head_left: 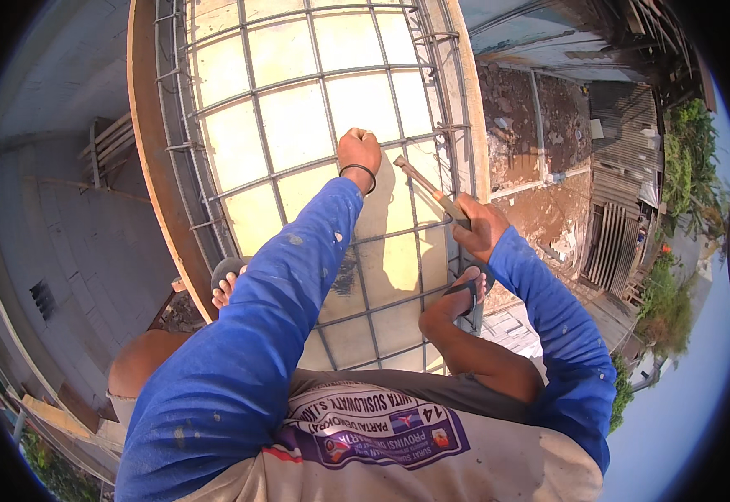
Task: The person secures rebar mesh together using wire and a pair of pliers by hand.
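Observation:
My left hand (360, 154), with a dark band at its wrist, is closed in a fist over a crossing of the rebar grid (322, 75). Whatever its fingers hold is hidden. In my right hand (482, 226) is a long-handled tool (428, 191) with a small metal head, pointing up and left toward the fist. That head hangs over the grid, a little right of my left hand. Ribbed steel bars cross in squares above a pale sheet (289, 125), which is bright with sun.
A wooden side board (149, 142) runs along the left, another board (468, 109) along the right. Bundled bars lie inside both. My sandalled feet (470, 289) stand at either side. Ground with rubble (549, 217) and corrugated sheets (620, 159) lie beyond the right edge, lower down.

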A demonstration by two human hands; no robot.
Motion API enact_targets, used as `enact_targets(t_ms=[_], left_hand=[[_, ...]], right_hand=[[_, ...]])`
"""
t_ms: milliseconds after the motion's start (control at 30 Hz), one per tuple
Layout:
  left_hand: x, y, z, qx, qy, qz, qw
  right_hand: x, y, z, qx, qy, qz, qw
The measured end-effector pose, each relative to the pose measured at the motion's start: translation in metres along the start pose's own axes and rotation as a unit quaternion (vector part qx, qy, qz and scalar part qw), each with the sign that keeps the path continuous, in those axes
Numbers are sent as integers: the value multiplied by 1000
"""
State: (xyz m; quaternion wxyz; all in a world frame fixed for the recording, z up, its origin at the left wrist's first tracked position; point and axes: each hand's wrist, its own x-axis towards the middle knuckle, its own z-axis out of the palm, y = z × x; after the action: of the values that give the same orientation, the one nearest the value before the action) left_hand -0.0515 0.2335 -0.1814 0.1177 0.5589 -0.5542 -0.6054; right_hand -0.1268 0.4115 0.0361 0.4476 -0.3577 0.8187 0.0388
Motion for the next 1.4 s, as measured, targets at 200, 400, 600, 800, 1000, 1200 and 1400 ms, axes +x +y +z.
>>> enact_targets(t_ms=[200, 400, 600, 800, 1000, 1200, 1400], left_hand=[[-75, -7, 59, -311, -234, -308, 868], [-50, -20, 62, -304, -263, -301, 865], [-41, -29, 60, -296, -234, -302, 875], [-45, -46, 69, -285, -254, -333, 862], [-29, -74, 66, -557, -381, -371, 638], [-45, -20, 64, -405, -358, -380, 751], [-48, 8, 66, -468, -413, -387, 679]], right_hand=[[55, -5, -61, -279, 61, 108, 952], [102, -18, -70, -352, -25, 130, 927], [125, -61, -82, -441, -96, 129, 883], [152, -94, -67, -590, -146, 87, 789], [163, -54, -80, -418, -168, 43, 892], [128, 48, -63, -244, -74, 5, 967], [126, 81, -22, 213, -135, 87, 964]])
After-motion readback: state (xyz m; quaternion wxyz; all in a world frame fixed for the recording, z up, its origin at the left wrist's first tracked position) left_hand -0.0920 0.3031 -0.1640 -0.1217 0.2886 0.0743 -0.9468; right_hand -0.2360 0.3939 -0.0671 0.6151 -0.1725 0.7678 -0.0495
